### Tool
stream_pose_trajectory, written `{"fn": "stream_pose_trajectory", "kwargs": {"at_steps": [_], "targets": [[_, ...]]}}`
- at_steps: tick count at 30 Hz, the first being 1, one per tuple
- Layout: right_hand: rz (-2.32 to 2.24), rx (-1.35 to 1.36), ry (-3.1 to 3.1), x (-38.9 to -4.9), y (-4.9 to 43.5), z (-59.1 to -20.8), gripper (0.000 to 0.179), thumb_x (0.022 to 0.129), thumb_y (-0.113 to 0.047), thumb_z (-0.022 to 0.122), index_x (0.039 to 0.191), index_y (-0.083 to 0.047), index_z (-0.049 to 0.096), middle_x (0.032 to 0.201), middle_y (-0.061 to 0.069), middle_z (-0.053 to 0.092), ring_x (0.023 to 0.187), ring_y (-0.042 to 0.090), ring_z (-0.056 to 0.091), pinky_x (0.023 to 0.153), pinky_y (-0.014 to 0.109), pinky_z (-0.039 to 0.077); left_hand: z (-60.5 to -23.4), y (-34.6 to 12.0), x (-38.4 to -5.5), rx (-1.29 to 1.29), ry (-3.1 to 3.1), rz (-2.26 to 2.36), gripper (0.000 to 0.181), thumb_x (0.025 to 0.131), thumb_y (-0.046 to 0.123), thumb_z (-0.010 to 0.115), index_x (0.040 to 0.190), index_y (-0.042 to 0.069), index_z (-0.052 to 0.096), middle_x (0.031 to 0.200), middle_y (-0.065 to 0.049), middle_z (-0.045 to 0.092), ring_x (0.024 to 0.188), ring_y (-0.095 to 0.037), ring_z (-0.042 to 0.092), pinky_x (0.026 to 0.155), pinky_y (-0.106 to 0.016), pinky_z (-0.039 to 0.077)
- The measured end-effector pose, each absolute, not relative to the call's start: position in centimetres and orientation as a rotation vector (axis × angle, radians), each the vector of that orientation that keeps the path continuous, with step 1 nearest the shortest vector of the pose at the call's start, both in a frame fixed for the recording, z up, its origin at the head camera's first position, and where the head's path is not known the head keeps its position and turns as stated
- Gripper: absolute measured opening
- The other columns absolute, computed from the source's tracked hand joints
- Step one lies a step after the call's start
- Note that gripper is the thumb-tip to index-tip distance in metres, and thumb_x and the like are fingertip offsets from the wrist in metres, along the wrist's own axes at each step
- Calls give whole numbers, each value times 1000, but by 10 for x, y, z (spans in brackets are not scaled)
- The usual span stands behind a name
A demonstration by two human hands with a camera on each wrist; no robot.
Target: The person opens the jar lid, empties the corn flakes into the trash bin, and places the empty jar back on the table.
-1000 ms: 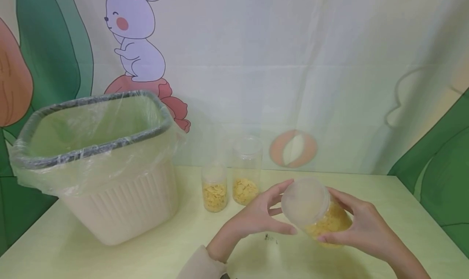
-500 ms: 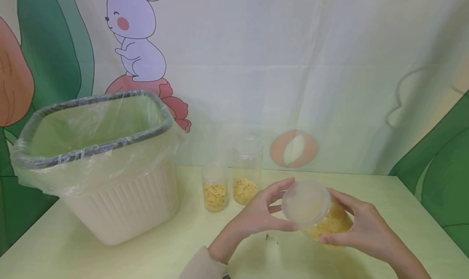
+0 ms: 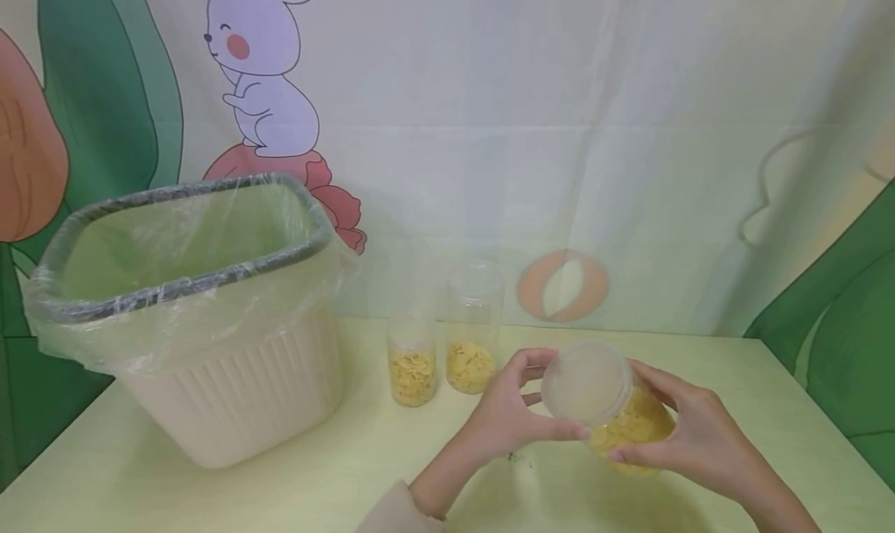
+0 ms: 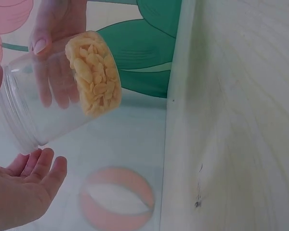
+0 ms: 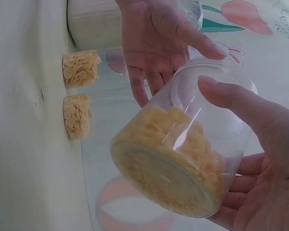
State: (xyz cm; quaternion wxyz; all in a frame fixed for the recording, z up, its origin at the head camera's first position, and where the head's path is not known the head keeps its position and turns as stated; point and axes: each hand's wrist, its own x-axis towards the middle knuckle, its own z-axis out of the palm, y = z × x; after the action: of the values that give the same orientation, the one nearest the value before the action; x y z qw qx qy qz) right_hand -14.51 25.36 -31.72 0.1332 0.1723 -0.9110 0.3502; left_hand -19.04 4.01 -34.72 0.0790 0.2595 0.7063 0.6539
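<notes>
A clear plastic jar partly filled with yellow flakes, like cornflakes, is held tilted above the table. My right hand grips its body, with the thumb on the near side and the fingers behind. The jar's whitish lid faces up and left. Around the lid's rim my left hand spans, its thumb at the lower edge and its fingertips at the upper left. In the left wrist view, fingertips of the left hand touch the rim from below. The flakes lie toward the jar's base.
Two lidded clear jars stand behind the left hand: a short one and a taller one, both holding yellow flakes. A ribbed bin with a plastic liner stands at the left. A printed curtain hangs behind the table.
My left hand has shifted slightly right, and its thumb has come in against the lid's lower edge. The jar and my right hand have barely moved.
</notes>
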Motion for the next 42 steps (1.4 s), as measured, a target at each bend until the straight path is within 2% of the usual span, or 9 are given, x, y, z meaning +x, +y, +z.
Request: {"fn": "stream_pose_trajectory", "kwargs": {"at_steps": [4,8,13,20,26,35,42], "targets": [[995,502,-2631,-145,254,-318,88,52,-25,89,127,1,50,120,18,57,107,37,53,83,54,45,-345,35,-192,863,2030,1912,80,69,11,79,135,19,35,136,6,38,124,-14,39,93,-24,41],[1021,522,-2641,-144,255,-318,88,53,-26,88,128,0,49,121,18,56,107,38,53,83,54,45,-342,26,-196,978,1903,1864,89,71,2,75,141,26,27,145,7,28,129,-10,32,96,-24,38],[1006,538,-2653,-144,254,-318,88,53,-29,88,127,-2,50,120,14,58,106,34,54,82,51,47,-340,21,-200,1097,1817,1826,91,71,-8,69,144,17,23,149,1,24,131,-12,30,99,-26,35],[1030,551,-2659,-143,255,-318,88,54,-28,88,128,-1,50,121,15,57,107,35,53,82,53,46,-341,21,-202,1096,1823,1828,86,72,-8,68,143,15,27,146,4,30,131,-11,30,100,-26,35],[1017,560,-2647,-144,257,-319,87,54,-24,88,128,1,49,121,18,56,107,36,52,82,54,45,-342,23,-201,1026,1856,1874,83,70,-6,71,141,15,33,142,5,36,127,-11,36,98,-25,37],[1001,538,-2630,-144,256,-319,88,52,-24,88,127,2,50,119,19,57,106,37,53,82,53,45,-345,32,-196,896,2030,1930,79,68,6,79,136,10,39,134,0,44,120,-14,44,91,-24,43],[997,534,-2626,-144,256,-319,88,52,-25,89,126,3,50,119,21,57,106,40,54,81,55,44,-345,35,-191,839,2084,1923,79,66,9,81,133,11,40,129,2,45,117,-14,45,90,-24,43]]}}
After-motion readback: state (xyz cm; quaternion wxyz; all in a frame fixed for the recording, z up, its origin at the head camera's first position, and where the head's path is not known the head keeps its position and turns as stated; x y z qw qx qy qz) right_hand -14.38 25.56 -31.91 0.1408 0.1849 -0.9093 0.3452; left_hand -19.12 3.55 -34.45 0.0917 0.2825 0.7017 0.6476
